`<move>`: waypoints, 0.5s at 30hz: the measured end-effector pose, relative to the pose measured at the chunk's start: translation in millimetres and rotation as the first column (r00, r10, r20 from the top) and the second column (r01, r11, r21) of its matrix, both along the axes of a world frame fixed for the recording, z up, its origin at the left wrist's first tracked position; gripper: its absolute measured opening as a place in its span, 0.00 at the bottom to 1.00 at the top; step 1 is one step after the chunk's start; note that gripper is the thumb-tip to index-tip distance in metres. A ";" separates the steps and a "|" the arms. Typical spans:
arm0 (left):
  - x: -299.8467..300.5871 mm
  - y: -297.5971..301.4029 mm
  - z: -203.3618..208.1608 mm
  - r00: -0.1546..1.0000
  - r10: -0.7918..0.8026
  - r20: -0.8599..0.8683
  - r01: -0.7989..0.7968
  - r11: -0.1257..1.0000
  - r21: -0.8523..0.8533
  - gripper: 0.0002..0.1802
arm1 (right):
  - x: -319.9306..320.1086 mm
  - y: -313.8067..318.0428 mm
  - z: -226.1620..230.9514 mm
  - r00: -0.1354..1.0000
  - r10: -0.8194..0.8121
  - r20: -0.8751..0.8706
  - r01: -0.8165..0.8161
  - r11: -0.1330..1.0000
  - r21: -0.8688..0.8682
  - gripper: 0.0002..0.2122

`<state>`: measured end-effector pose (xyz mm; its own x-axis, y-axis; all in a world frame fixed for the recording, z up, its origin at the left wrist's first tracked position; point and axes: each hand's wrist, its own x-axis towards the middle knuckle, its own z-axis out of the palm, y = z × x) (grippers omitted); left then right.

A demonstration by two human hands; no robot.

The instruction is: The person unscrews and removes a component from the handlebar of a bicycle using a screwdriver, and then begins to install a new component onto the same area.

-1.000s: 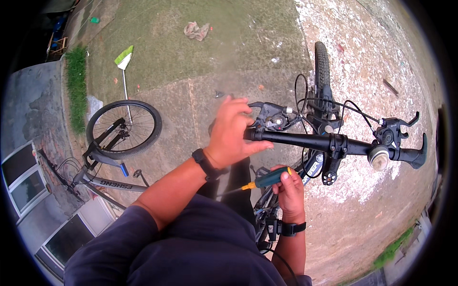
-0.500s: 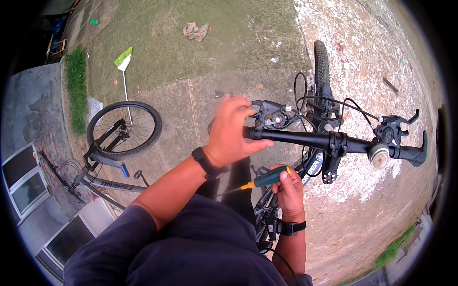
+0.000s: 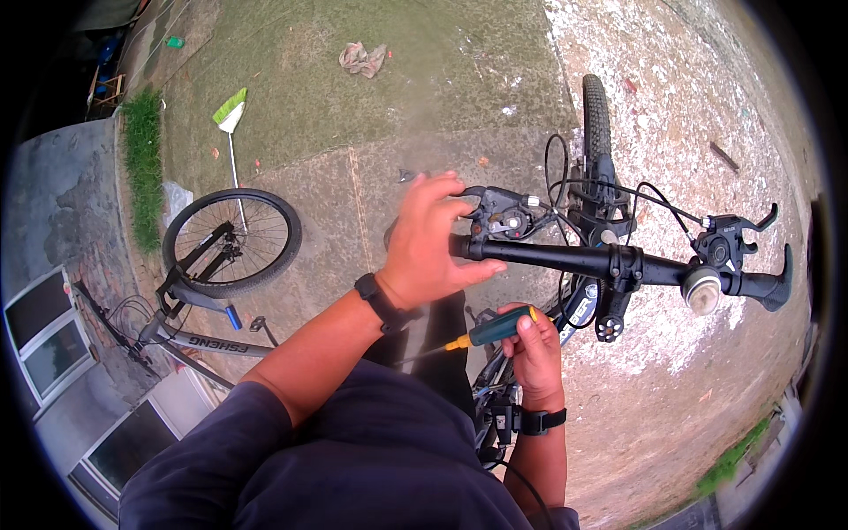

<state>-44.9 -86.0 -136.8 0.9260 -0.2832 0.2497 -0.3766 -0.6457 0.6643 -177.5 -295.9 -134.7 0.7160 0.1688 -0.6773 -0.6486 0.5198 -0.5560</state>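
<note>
My left hand (image 3: pixel 422 238) lies over the left end of a black handlebar (image 3: pixel 548 256), beside the brake lever and shifter unit (image 3: pixel 511 219). Its fingers are spread, with the thumb stretched out below the bar and the fingers above it; the grip under the palm is mostly hidden. Lower and to the right, my right hand (image 3: pixel 541 358) is closed around a screwdriver (image 3: pixel 493 331) with a dark green handle and yellow collar. The screwdriver's thin shaft points left, across my dark trousers. Below the bar, the bicycle frame (image 3: pixel 580 305) is partly hidden by my right hand.
The bicycle's front tyre (image 3: pixel 595 115) points away from me; a round bell-like fitting (image 3: pixel 702 290) sits on the bar's right side. At left a second grey bicycle (image 3: pixel 208 343) lies near a wall, beside a broom (image 3: pixel 231 115). A crumpled cloth (image 3: pixel 362 59) lies farther off.
</note>
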 end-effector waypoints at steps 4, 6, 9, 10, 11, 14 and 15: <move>0.6 -0.5 1.6 1.000 0.005 -0.004 -0.005 1.000 0.001 0.45 | 0.1 -0.1 0.1 1.000 -0.004 0.004 0.004 1.000 0.007 0.17; 1.0 -0.9 3.3 1.000 0.002 -0.004 -0.002 1.000 -0.006 0.42 | 0.3 -0.2 0.1 1.000 -0.005 0.001 0.005 1.000 0.005 0.17; 1.3 0.3 3.9 1.000 -0.008 -0.004 0.008 1.000 -0.005 0.36 | 0.7 -0.2 -0.3 1.000 0.000 0.002 0.000 1.000 0.005 0.17; 1.3 0.7 3.8 1.000 -0.013 -0.004 0.013 1.000 -0.003 0.34 | 0.9 -0.2 -0.4 1.000 0.003 0.003 -0.003 1.000 0.006 0.17; 1.1 0.7 2.9 1.000 -0.014 0.004 0.014 1.000 -0.006 0.32 | 1.4 0.0 -0.1 1.000 0.003 0.001 -0.003 1.000 0.009 0.17; 0.7 0.3 1.2 1.000 -0.014 0.016 0.014 1.000 -0.011 0.28 | 2.7 0.7 0.9 1.000 0.004 0.001 -0.004 1.000 0.017 0.17; 0.6 0.1 1.7 1.000 -0.011 0.014 0.011 1.000 -0.011 0.27 | 3.0 0.6 0.9 1.000 0.006 0.005 -0.006 1.000 0.018 0.17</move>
